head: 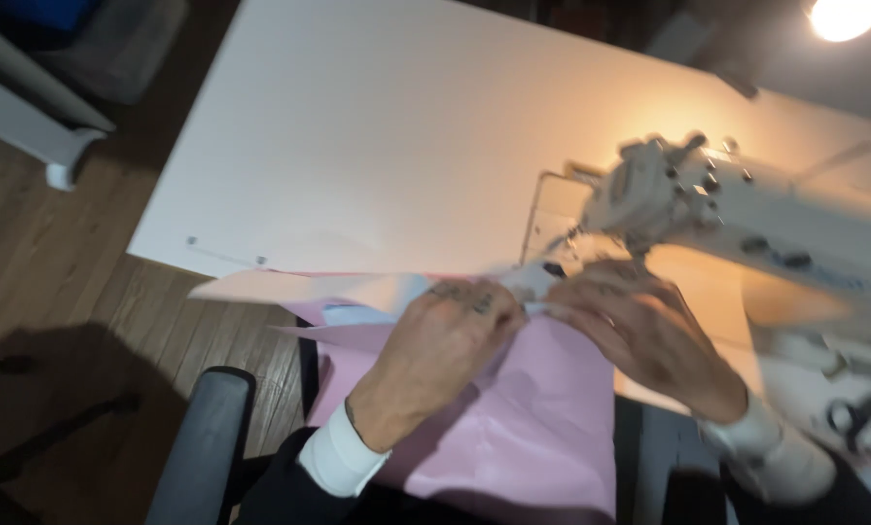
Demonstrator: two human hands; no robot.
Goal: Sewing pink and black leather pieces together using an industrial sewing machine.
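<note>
A: Fabric first. Pink fabric lies over your lap and up onto the near edge of the white desk, w/ a paler strip folded out to the left past the desk edge.

B: How far along does it look?

A: Early to mid, I'd say. Cloth's front edge is bunched between both hands just beside the needle area of the sewing machine, not laid flat under it yet. No seam visible, but the pic is blurred, so can't rule one out. Left to do, as far as it shows: flatten that edge and get it under the machine head.

B: And my hands?

A: Left hand comes up from the lap, wrist bent, back of hand facing up, fingers curled shut on the folded edge of the pink fabric. Right hand reaches in from the right, palm down, fingers closed on the same edge, approx touching the left hand's. Both sit right in front of the machine head.

B: Anything else nearby?

A: Scissors on the machine bed at far right, well apart from your hands. Lamp glows top right. Chair armrest at lower left, wood floor beyond.
</note>
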